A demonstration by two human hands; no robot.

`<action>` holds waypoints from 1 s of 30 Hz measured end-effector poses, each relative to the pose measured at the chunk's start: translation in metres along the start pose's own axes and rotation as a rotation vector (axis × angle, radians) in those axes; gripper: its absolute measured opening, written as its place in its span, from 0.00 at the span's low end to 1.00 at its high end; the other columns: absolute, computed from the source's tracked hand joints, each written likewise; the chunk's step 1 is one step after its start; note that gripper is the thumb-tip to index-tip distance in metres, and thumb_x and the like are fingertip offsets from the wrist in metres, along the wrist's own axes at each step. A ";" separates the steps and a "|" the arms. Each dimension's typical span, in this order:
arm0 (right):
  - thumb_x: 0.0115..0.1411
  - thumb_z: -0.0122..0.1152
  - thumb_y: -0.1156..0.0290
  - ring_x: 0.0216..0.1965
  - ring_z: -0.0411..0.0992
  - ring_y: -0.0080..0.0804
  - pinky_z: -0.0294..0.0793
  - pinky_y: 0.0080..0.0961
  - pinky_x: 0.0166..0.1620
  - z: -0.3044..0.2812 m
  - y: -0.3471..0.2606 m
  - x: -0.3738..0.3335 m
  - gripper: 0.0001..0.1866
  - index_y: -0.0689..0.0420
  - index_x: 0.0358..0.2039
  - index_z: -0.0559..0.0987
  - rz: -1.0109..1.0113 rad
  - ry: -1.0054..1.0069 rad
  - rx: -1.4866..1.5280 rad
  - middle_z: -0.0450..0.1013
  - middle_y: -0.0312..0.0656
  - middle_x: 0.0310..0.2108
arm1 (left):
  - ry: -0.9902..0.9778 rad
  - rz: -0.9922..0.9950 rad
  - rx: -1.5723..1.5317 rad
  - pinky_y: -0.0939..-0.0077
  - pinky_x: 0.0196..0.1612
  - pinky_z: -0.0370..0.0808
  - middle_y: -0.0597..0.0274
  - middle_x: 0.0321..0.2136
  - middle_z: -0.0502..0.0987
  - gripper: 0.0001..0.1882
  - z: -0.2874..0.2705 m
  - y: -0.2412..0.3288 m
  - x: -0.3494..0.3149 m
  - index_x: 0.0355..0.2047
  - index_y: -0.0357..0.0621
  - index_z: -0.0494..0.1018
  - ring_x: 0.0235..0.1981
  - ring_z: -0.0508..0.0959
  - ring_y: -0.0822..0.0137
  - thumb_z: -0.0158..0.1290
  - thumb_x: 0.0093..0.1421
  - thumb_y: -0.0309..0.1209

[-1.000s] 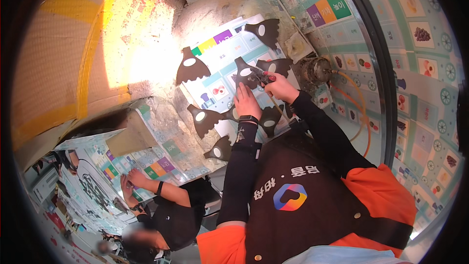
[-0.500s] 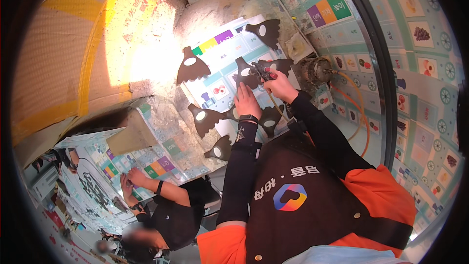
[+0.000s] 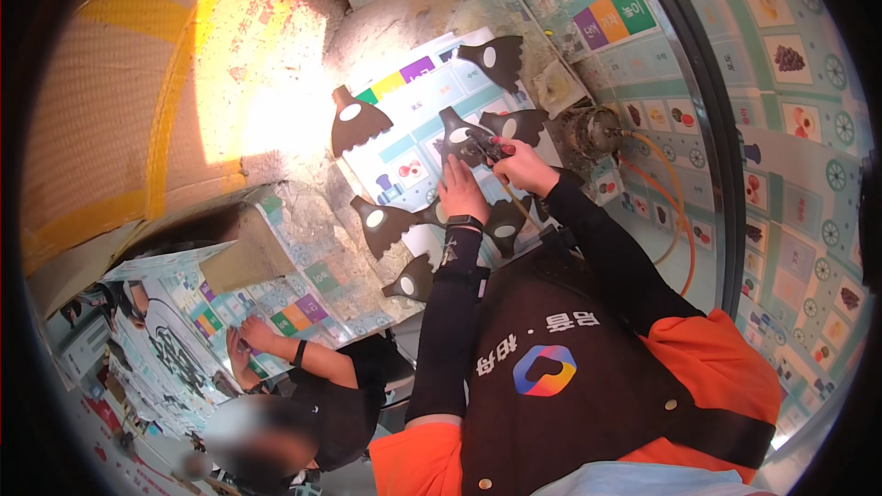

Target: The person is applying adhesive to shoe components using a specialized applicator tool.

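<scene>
A small spray gun [image 3: 493, 147] with red parts is held in my right hand [image 3: 529, 171], fingers wrapped round it. Its nozzle points over a dark brown fan-shaped piece [image 3: 453, 122] with a scalloped edge and a white oval on it. Against that piece's near edge lies my left hand [image 3: 462, 195], fingers stretched out and holding nothing. More such pieces lie around: one dark piece [image 3: 354, 133] at the left, another dark piece [image 3: 503, 57] at the far right, and several closer to me, some partly under my left hand and forearm.
Printed sheets [image 3: 404, 133] cover the work surface. A large taped cardboard box [image 3: 119, 110] stands at the left. Beside the right wall sits a grimy round metal part [image 3: 594, 132] with an orange hose [image 3: 689, 253]. A co-worker [image 3: 335, 404] works at the lower left.
My right hand and the spray gun have shifted slightly toward me over the same piece. My left hand stays in nearly the same place. The co-worker's head has moved left.
</scene>
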State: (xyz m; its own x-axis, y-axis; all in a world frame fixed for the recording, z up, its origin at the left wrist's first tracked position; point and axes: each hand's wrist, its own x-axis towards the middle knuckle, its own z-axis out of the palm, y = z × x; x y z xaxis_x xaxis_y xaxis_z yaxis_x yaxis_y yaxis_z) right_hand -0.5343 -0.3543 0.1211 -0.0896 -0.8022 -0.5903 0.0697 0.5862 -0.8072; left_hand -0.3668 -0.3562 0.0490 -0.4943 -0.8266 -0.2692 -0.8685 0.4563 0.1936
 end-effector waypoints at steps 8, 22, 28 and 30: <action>0.45 0.54 0.85 0.20 0.66 0.22 0.64 0.21 0.25 -0.024 0.017 0.004 0.12 0.63 0.34 0.73 0.019 0.088 0.105 0.70 0.35 0.26 | -0.043 -0.001 0.007 0.53 0.62 0.61 0.47 0.68 0.54 0.35 -0.009 0.006 0.001 0.63 0.33 0.62 0.68 0.58 0.53 0.53 0.54 0.31; 0.48 0.55 0.81 0.23 0.67 0.23 0.66 0.23 0.28 -0.014 0.010 0.007 0.16 0.62 0.40 0.75 0.020 0.050 0.065 0.72 0.36 0.24 | -0.018 -0.025 -0.015 0.56 0.64 0.60 0.47 0.68 0.54 0.37 -0.005 0.004 0.000 0.63 0.33 0.61 0.67 0.58 0.52 0.54 0.51 0.28; 0.48 0.56 0.80 0.25 0.69 0.23 0.67 0.23 0.30 -0.009 -0.004 0.010 0.17 0.63 0.42 0.75 -0.065 0.116 0.017 0.73 0.37 0.25 | -0.100 -0.026 -0.046 0.56 0.63 0.60 0.48 0.68 0.53 0.38 -0.015 0.003 0.002 0.63 0.34 0.60 0.68 0.57 0.53 0.54 0.50 0.27; 0.49 0.58 0.77 0.29 0.72 0.25 0.71 0.24 0.36 -0.011 -0.004 0.012 0.24 0.64 0.50 0.76 -0.009 0.089 -0.051 0.76 0.38 0.27 | -0.085 -0.019 -0.044 0.56 0.64 0.60 0.48 0.68 0.54 0.37 -0.018 0.001 0.002 0.63 0.34 0.61 0.67 0.58 0.53 0.55 0.50 0.28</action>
State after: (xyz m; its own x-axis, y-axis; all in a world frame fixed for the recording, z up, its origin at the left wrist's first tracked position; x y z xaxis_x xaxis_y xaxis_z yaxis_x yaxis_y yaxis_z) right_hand -0.5467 -0.3644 0.1172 -0.1776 -0.7958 -0.5790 0.0175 0.5857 -0.8103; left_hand -0.3682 -0.3633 0.0653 -0.4804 -0.8035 -0.3517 -0.8764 0.4240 0.2283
